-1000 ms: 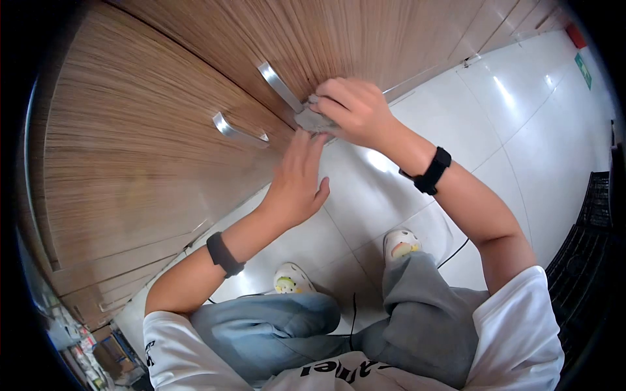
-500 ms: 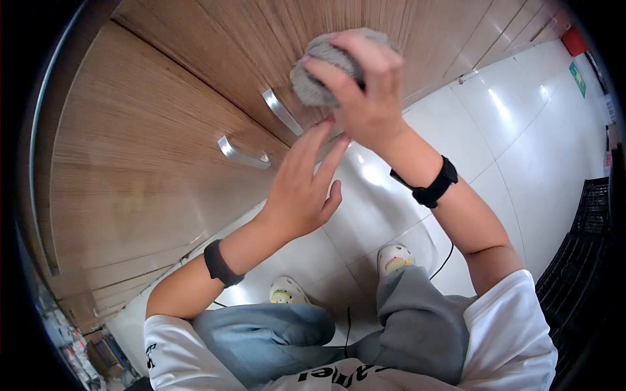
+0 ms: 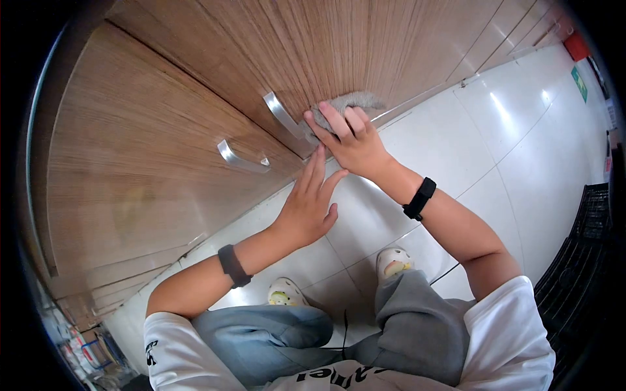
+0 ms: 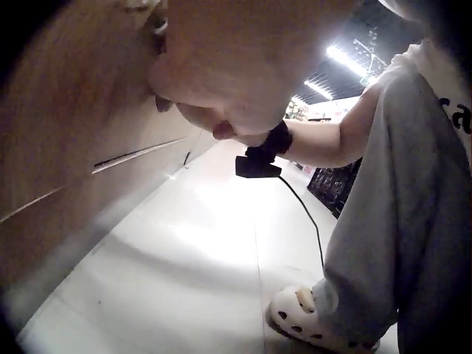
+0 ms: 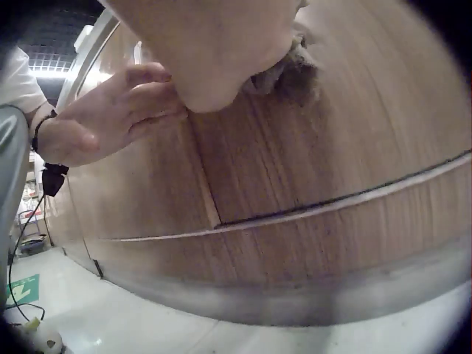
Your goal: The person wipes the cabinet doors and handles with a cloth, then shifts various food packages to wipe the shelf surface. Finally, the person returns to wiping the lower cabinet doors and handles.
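Head: the grey cloth [image 3: 352,103] has moved down the cabinet door [image 3: 385,42], gripped by the right hand's [image 3: 357,146] curled fingers; left hand [image 3: 305,212] extended. Left wrist: shirt [image 4: 446,81] lettering partly legible. Right wrist: green sign [image 5: 23,290], white symbol.

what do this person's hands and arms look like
The left hand and right hand wear no gloves. A dark grey wristband circles the left wrist, a black strap the right; each carries a black box with a cable. White short sleeves end near the elbows, black lettering on the left.
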Available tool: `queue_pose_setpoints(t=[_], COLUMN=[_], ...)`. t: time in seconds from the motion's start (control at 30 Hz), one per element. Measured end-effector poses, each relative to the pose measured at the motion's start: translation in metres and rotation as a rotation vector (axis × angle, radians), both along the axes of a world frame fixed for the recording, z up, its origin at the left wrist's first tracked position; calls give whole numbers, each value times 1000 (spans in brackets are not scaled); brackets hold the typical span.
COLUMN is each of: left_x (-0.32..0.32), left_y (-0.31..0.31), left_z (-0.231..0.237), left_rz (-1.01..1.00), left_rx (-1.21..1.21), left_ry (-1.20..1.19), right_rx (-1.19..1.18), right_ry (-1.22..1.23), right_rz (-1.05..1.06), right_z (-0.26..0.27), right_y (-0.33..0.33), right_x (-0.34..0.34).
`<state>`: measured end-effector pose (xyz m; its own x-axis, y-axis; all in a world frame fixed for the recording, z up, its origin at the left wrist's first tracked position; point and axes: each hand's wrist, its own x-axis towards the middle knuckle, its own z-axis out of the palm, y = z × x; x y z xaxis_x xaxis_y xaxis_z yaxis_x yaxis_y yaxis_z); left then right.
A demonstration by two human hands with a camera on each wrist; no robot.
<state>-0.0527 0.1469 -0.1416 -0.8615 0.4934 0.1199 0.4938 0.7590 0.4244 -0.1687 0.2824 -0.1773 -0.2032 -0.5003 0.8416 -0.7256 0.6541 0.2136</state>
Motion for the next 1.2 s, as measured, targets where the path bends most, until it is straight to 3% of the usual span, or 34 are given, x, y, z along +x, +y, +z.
queue_pose_setpoints(t=[0.17,0.3,0.37,0.47,0.5,0.67,0.77,1.0,1.07,1.2], left_x=[4,1,-3,-13,-15,-20,-24,-22,-17,-23], left_y=[0,8,15,23,26,33,43,52,56,63], left_z=[-5,9,29,50,52,27,12,-32,-41,-27], left_rz=[-25,-48,-25,19,34,205,318,407,443,420], left_rx=[-50,-59,4,153,233,295,411,382,339,400], left_ry=[-28,53,146,279,320,325,545,611,489,548], right_rx=[113,56,-197,-346,-356,-373,-416,-267,-254,-225], right_ry=[-202,-359,-278,-175,-265,-234,-256,-325,-342,-341], right_rz=[83,207,355,372,369,277,254,240,233,279], right_z=[-28,20,47,80,82,64,57,26,17,31], right_y=[18,32,33,26,23,6,2,3,6,12], right_x=[2,5,2,-4,-3,-3,-2,8,9,4])
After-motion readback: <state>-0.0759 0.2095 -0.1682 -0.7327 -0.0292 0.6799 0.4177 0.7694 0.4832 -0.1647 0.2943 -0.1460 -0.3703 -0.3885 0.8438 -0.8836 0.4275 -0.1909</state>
